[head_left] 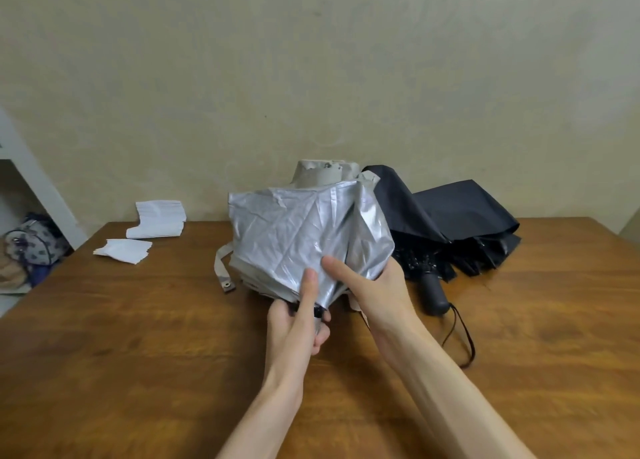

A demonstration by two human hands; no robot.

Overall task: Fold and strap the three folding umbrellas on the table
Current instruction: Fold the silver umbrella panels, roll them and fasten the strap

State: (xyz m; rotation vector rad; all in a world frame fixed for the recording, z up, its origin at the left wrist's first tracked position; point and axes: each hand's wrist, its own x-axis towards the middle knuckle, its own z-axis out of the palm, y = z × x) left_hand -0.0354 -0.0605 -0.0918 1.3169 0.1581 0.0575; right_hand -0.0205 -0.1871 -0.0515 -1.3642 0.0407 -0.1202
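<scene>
A silver umbrella [294, 230] with loose, crumpled canopy is held up over the middle of the wooden table [138, 337]. My left hand [298, 323] grips its handle from below, thumb stretched up along the fabric. My right hand [370, 285] holds the canopy's right lower side, thumb on the front, fingers hidden behind. Its beige strap [223, 268] with a snap hangs at the left. A black umbrella [460, 223] lies unfolded behind at the right, its black handle [434, 294] and wrist cord [462, 334] toward me. A beige umbrella [322, 174] peeks out behind the silver one.
Stacks of white paper [157, 218] and a smaller white pile [123, 251] lie at the table's far left. A white shelf [31, 178] and a patterned bag [31, 247] stand off the table's left edge. A beige wall rises behind.
</scene>
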